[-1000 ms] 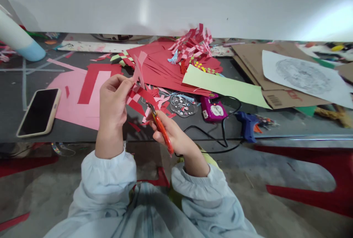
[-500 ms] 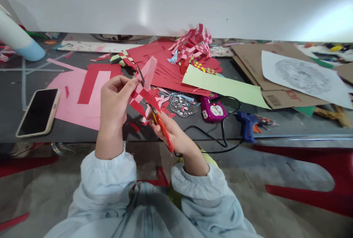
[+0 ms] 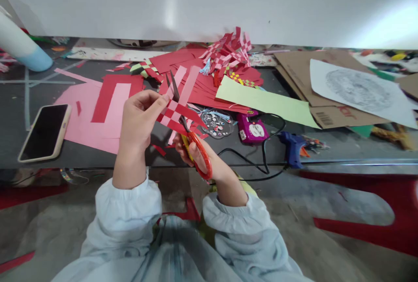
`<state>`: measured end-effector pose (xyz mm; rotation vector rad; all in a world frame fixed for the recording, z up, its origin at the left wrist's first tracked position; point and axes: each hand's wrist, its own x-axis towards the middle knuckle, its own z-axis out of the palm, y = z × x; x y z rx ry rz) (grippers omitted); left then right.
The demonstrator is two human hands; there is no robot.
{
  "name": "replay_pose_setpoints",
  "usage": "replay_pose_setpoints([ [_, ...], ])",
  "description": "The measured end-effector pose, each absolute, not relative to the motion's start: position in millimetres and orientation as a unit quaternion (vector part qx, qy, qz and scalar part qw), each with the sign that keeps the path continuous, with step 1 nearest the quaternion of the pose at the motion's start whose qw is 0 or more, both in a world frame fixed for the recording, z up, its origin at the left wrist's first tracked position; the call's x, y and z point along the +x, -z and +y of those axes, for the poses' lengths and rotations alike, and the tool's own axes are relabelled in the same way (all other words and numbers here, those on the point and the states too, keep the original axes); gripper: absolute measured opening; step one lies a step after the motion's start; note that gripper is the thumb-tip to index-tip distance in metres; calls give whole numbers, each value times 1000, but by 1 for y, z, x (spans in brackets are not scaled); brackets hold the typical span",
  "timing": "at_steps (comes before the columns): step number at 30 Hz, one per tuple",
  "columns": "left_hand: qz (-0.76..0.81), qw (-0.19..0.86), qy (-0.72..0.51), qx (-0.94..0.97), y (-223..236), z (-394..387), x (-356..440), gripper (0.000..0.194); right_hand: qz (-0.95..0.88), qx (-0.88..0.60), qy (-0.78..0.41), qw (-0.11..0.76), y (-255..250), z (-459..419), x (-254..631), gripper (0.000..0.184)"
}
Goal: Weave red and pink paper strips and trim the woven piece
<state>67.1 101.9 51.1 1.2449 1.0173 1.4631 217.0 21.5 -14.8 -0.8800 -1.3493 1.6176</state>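
My left hand [image 3: 139,114] pinches the woven paper [image 3: 172,111], likely for steadiness; right hand [image 3: 218,165], just beside, grips scissors [image 3: 209,169], blades apart.

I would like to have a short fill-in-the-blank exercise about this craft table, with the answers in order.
The right hand holds a pair of ____.
The left hand grips woven paper, checkered in red and ____.
The phone lies with its screen facing ____.
The drawing rests on sheets of brown ____.

Missing words: scissors; pink; up; cardboard.
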Motion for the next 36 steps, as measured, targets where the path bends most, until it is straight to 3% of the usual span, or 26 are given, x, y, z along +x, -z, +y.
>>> replay_pose_setpoints([
  [5, 410, 454, -606, 508, -51, 103, 66, 13, -470, -306, -698, 444, 20, 23, 213, 61],
  [19, 418, 412, -610, 533, -48, 104, 65, 13, -480, -313, -690, 443, 13, 21, 212, 59],
  [36, 407, 453, -606, 511, -49, 103, 66, 13, -505, -332, -675, 423, 18, 22, 215, 59],
])
